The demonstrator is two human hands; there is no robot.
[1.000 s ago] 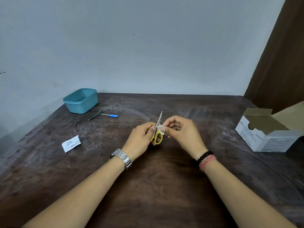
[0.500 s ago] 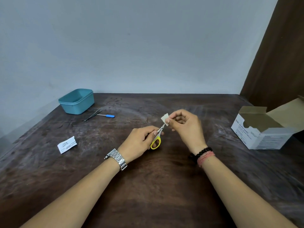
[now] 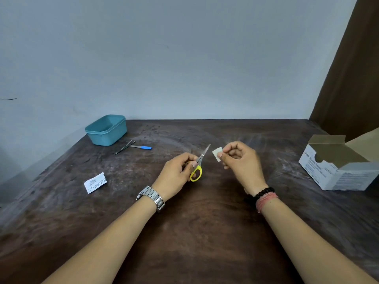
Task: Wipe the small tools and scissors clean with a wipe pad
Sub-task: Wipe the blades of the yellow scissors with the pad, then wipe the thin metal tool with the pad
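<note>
Head view: left hand grips scissors pointing up-right; right hand pinches pad.

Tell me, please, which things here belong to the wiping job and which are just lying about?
For the job: scissors, wipe pad, tweezers, blue-handled tool.
Lying about: teal tub, torn wrapper, open box.

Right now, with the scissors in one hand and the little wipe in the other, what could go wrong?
1. The scissors point their bare tip toward the right hand; wiping toward that tip might poke a finger.
2. The wipe pad is only pinched at one edge, so it may slip and drop onto the table.
3. The left hand holds the scissors near the yellow handle, so they could twist while being rubbed.
</note>
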